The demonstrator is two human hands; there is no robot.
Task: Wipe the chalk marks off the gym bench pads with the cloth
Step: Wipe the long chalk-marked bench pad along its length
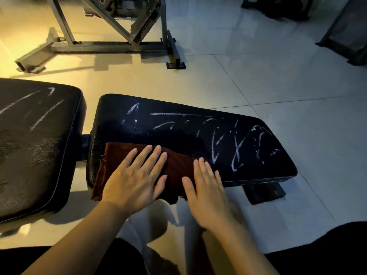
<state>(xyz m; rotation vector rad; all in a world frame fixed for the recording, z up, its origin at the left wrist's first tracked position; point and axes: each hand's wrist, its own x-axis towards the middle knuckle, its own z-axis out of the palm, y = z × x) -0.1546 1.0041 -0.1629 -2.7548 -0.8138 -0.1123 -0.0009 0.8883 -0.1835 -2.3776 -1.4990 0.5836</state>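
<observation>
Hands (135, 181) (206, 187) flat on the brown cloth (178, 165), gripping nothing; I'd press evenly and sweep right over the chalk marks (228, 139).

Both forearms enter from the lower edge and extend forward, bare to the wrist. The left hand (133, 178) lies palm down, fingers straight and slightly spread, thumb angled out to the right. The right hand (206, 187) lies palm down beside it, fingers straight and close together, thumb extended toward the left hand. The two thumbs are near each other but apart
</observation>
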